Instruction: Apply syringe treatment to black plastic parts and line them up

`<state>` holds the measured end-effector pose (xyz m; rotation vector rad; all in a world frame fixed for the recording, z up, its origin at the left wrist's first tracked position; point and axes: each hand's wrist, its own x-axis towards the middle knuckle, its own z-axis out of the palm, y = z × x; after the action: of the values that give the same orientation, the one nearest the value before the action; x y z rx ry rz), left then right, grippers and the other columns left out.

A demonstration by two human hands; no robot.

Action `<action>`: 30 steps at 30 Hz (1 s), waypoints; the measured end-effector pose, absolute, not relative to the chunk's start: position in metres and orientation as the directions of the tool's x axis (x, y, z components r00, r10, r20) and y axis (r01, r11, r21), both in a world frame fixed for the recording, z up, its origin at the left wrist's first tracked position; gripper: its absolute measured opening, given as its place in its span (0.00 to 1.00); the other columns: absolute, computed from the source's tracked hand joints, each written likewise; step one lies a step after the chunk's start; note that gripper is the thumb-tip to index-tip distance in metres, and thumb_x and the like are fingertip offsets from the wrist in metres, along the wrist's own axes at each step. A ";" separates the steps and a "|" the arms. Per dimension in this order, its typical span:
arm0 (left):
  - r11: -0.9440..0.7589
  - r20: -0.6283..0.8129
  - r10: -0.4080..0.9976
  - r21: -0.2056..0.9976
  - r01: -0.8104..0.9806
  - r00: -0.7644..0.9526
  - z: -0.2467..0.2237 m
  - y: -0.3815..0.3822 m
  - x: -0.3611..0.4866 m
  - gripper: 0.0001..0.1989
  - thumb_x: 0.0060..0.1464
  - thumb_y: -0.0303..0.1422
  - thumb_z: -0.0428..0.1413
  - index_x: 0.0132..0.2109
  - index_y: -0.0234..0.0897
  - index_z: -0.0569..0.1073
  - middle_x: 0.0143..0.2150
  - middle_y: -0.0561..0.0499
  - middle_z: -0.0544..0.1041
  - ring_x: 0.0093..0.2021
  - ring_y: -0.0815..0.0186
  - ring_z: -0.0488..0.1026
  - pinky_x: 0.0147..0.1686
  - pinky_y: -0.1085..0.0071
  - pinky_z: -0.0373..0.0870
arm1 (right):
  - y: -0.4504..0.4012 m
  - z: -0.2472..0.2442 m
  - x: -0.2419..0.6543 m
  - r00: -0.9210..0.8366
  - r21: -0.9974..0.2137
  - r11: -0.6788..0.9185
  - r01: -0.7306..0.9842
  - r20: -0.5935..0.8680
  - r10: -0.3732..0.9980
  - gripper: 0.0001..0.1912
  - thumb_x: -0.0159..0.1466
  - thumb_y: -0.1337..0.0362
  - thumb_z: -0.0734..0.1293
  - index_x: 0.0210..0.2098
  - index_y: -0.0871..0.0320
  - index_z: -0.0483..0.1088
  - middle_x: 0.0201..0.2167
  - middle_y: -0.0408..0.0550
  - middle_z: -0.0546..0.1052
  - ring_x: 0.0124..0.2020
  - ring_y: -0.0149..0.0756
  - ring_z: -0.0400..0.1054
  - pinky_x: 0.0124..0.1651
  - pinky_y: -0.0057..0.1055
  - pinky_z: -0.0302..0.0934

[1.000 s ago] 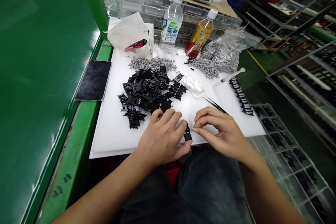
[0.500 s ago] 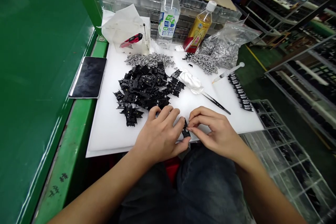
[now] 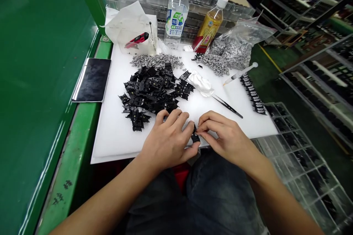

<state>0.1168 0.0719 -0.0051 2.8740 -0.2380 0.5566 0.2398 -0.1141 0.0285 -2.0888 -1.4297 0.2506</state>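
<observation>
A small black plastic part stands upright between my hands at the front of the white plastic board. My left hand grips it from the left, and the fingertips of my right hand pinch it from the right. Whatever lies under those fingertips is hidden. Just above my left hand spreads a heap of similar black parts. Slim black tweezers lie beyond my right hand, apart from it. Behind the heap are loose grey metal clips, and a row of black parts lies at the board's right.
A white cloth and a syringe lie on the board. Behind them stand a water bottle, a tea bottle and a bag of clips. A dark tablet lies left; a clear parts tray sits lower right.
My right hand has moved left and closed onto the black part, leaving the tweezers uncovered. The view has shifted slightly, and my left hand has barely moved.
</observation>
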 end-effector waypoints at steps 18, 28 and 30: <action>-0.965 0.427 -0.106 0.172 -0.196 0.898 -0.005 0.074 0.118 0.19 0.70 0.45 0.54 0.56 0.36 0.78 0.58 0.41 0.79 0.60 0.48 0.73 0.56 0.48 0.60 | -0.178 0.046 0.380 0.701 -0.435 -0.606 0.666 0.642 0.310 0.07 0.68 0.58 0.71 0.39 0.54 0.74 0.38 0.51 0.75 0.31 0.38 0.67 0.38 0.40 0.65; -0.962 0.459 -0.087 0.191 -0.194 0.884 -0.006 0.073 0.119 0.19 0.70 0.45 0.54 0.56 0.37 0.77 0.58 0.41 0.80 0.59 0.48 0.74 0.57 0.49 0.59 | -0.119 0.014 0.473 0.612 -0.326 -0.524 0.787 0.308 0.728 0.08 0.65 0.64 0.67 0.38 0.57 0.79 0.38 0.53 0.82 0.37 0.43 0.72 0.44 0.39 0.63; -0.962 0.458 -0.085 0.193 -0.192 0.885 -0.006 0.074 0.119 0.19 0.70 0.45 0.54 0.56 0.37 0.77 0.58 0.41 0.80 0.59 0.48 0.74 0.57 0.50 0.59 | -0.111 0.012 0.478 0.602 -0.339 -0.506 0.793 0.312 0.735 0.07 0.65 0.61 0.69 0.36 0.57 0.77 0.37 0.53 0.81 0.37 0.44 0.72 0.44 0.39 0.63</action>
<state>0.1190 0.0736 -0.0062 2.8201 -0.2106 0.6696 0.4777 -0.1110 0.0121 -2.3833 -1.2151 -0.1759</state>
